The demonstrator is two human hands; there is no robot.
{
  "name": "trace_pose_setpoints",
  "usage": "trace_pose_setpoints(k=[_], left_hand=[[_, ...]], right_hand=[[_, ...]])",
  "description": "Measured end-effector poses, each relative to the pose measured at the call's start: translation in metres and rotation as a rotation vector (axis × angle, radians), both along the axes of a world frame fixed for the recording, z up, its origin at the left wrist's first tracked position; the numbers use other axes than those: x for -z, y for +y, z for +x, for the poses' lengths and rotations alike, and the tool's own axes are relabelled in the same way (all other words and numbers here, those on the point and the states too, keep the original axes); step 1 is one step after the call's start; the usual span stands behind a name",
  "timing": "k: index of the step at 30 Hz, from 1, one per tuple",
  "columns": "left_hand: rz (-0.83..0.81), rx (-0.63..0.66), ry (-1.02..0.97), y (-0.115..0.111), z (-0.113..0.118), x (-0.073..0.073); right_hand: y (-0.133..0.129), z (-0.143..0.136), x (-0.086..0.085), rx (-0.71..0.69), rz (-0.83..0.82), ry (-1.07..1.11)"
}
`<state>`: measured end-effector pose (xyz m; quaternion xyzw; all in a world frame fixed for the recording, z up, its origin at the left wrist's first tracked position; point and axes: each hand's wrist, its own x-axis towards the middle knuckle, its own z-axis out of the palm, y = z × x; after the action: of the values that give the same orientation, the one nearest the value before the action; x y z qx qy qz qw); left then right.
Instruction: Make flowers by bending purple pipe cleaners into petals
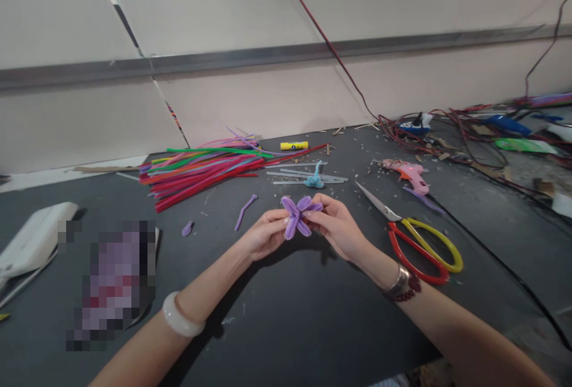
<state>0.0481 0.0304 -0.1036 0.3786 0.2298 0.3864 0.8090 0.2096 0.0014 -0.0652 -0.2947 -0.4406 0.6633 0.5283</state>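
A purple pipe-cleaner flower [298, 217] with several looped petals is held up between both hands above the dark table. My left hand [269, 233] pinches its left side, fingers closed. On the right, my right hand [336, 226] grips a petal between thumb and fingers. Beyond the hands, a small light-blue pipe-cleaner piece [315, 179] rests on clear glue sticks [286, 182]. A short purple strip [245, 213] and a small purple loop [187, 229] lie to the left of my left hand.
Colourful pipe cleaners [205, 175] lie back left. Scissors [402, 220] with red and yellow handles and a pink glue gun [409, 173] are at right, near tangled cables. A yellow tube [294, 145] lies near the partition [268, 101]. A white box [38, 238] is far left.
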Motion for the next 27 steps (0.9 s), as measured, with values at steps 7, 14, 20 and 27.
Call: trace_pose_setpoints(k=[7,14,20,27], left_hand=[[0.095,-0.038,0.024,-0.003,0.004,-0.009],[0.169,-0.094,0.084,-0.003,0.006,-0.011],[0.159,-0.081,0.077,-0.003,0.006,-0.011],[0.006,-0.103,0.048,-0.001,0.004,-0.004]], right_hand=[[-0.001,-0.001,0.002,0.169,0.162,-0.225],[-0.002,0.0,0.0,0.227,0.181,-0.329],[-0.001,-0.002,0.003,0.14,0.098,-0.214],[-0.001,-0.001,-0.002,0.097,0.003,-0.065]])
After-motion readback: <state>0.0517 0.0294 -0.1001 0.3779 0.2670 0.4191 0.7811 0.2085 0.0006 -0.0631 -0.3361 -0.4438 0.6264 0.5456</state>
